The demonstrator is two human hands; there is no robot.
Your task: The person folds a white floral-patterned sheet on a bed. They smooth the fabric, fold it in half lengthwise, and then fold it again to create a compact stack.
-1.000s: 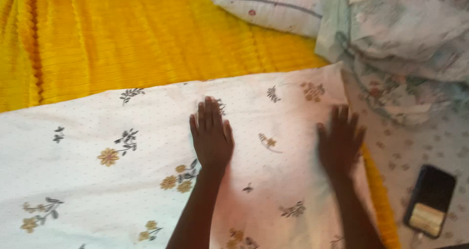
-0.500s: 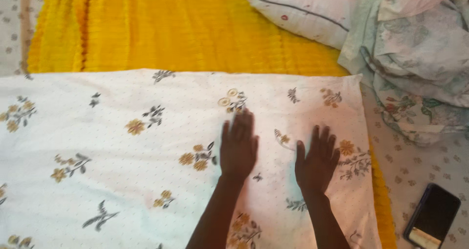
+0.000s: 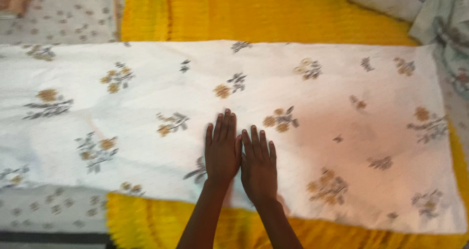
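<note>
**Both palms flat on the floral cloth**

You are pressing your left hand [image 3: 222, 151] and right hand [image 3: 259, 163] side by side, thumbs touching, fingers straight and nearly together, gripping nothing. The white floral cloth [image 3: 342, 107] is lying spread flat across the yellow blanket [image 3: 264, 12], hands near its closer edge.

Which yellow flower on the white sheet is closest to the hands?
The yellow flower cluster printed on the white floral sheet, just above the right hand beside the left hand. The other flowers sit farther out across the sheet.
</note>
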